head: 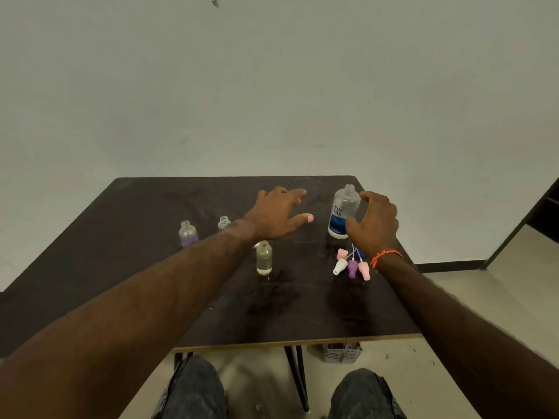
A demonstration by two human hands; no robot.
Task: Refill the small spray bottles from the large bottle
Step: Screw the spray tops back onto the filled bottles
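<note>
Dark table [136, 267], seen from above. Far left: small uncapped bottle with a purple base [188, 234], upright. Right of it, a second small bottle [223, 222], partly hidden behind the left forearm. Nearer, mid-table, a third small bottle [264, 257] — upright, open neck, pale layer at the bottom. Left hand [276, 214] above the table, fingers spread, holding nothing. Large bottle [344, 211], cap off, upright at far right. Right hand [375, 223] just beside it, fingers loosely arched — contact unclear, no firm grasp seen. Near the right wrist, spray caps [352, 264] lie clustered: pink, white, purple.
</note>
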